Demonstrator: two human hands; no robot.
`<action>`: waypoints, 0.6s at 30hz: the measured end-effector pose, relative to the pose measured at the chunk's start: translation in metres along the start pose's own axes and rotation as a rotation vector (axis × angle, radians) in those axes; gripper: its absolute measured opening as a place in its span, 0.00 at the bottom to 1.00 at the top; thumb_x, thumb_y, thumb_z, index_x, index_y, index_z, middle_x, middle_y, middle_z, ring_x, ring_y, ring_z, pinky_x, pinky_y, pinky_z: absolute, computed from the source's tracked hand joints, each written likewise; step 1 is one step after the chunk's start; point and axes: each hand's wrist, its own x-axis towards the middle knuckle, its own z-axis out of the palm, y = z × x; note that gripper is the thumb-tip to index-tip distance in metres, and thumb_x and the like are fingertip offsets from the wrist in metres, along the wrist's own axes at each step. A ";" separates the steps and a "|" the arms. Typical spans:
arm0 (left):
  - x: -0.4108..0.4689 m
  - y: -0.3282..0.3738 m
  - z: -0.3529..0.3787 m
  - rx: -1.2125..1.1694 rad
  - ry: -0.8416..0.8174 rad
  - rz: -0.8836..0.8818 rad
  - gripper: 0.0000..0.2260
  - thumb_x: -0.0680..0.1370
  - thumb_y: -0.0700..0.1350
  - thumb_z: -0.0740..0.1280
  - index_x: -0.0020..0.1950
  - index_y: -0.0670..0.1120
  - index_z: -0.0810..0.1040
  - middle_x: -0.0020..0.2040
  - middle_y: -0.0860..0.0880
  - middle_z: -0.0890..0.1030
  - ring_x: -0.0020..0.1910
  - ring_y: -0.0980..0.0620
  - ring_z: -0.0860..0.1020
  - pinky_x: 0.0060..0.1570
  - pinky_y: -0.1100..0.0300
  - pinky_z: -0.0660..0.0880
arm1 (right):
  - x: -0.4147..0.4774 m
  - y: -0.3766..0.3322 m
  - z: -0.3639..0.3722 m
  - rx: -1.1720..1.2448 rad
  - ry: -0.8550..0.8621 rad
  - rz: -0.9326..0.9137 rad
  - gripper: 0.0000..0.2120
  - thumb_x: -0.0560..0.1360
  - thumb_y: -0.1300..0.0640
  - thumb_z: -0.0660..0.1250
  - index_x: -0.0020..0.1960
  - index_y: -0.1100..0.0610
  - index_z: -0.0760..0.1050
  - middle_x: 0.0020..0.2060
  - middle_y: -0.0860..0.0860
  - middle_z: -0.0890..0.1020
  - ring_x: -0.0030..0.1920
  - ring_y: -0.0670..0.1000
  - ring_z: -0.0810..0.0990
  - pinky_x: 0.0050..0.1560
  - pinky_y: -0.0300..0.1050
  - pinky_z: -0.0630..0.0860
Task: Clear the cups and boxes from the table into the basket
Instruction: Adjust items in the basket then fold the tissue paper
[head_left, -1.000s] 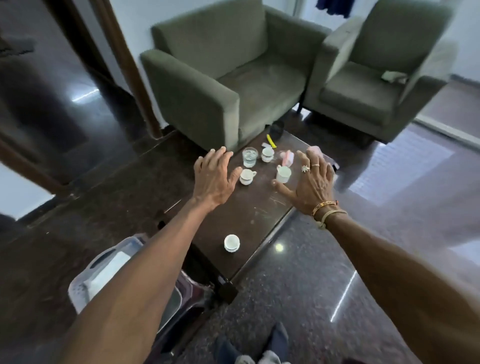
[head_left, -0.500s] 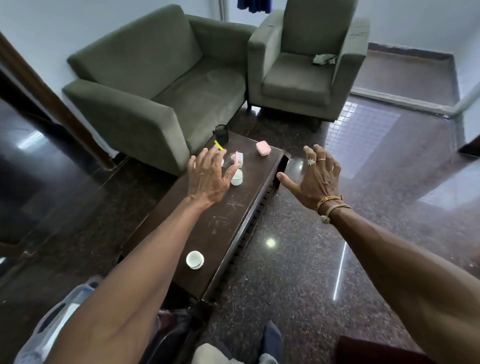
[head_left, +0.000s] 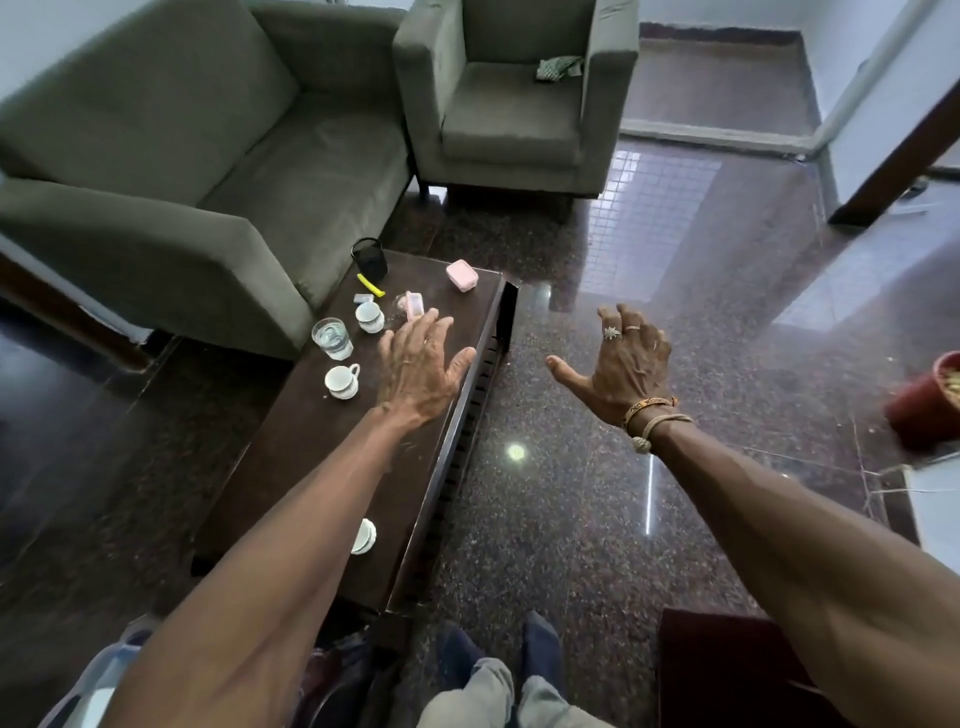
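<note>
Checking head view: which step are we on? — A

Approach, nothing picked yet by my read. Left hand (head_left: 421, 371) hovers over the table (head_left: 301, 415), fingers straight and spread, holding nothing; can't tell if it touches the top. Right hand (head_left: 621, 364) is likewise splayed and empty, but out over the floor, off the table's edge. — B

Targets? — A

Just beyond the left hand's fingertips: small pink box (head_left: 414, 304), standing on edge. Further beyond: flat pink box (head_left: 461, 275) near the table's far corner. To that hand's left: handled cup (head_left: 341, 382), water glass (head_left: 332, 339), second white cup (head_left: 370, 316). Back along the forearm: another cup (head_left: 363, 536), half hidden by the arm. Basket (head_left: 91, 693) is well behind both hands, on the left side, mostly cut off; contents can't tell. — B

Next move? — A

Judgement: close the left hand on the small pink box or a cup, then swing back to the basket. Right hand must come over the table to be any use. Glass holds water, so carry it upright. — B

Any labels? — A

None readable. Boxes and cups look plain; too small for print anyway. — B
</note>
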 end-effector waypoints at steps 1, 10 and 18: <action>0.001 -0.004 -0.001 -0.005 0.002 -0.003 0.27 0.80 0.62 0.58 0.75 0.49 0.67 0.77 0.47 0.66 0.75 0.47 0.64 0.73 0.43 0.58 | 0.003 -0.004 0.000 0.000 0.001 -0.006 0.47 0.67 0.23 0.59 0.73 0.56 0.63 0.71 0.57 0.66 0.69 0.60 0.65 0.70 0.62 0.62; 0.002 -0.082 -0.037 -0.017 0.103 -0.144 0.26 0.79 0.61 0.61 0.73 0.48 0.70 0.75 0.46 0.69 0.73 0.45 0.68 0.71 0.45 0.60 | 0.044 -0.088 -0.001 0.110 -0.011 -0.153 0.49 0.65 0.21 0.56 0.73 0.55 0.64 0.73 0.57 0.65 0.71 0.60 0.65 0.70 0.60 0.64; -0.026 -0.160 -0.066 0.001 0.143 -0.363 0.27 0.80 0.62 0.59 0.74 0.49 0.69 0.76 0.47 0.68 0.74 0.46 0.65 0.72 0.43 0.59 | 0.067 -0.188 0.011 0.192 -0.046 -0.404 0.46 0.67 0.25 0.61 0.73 0.55 0.64 0.73 0.57 0.65 0.72 0.60 0.63 0.72 0.58 0.60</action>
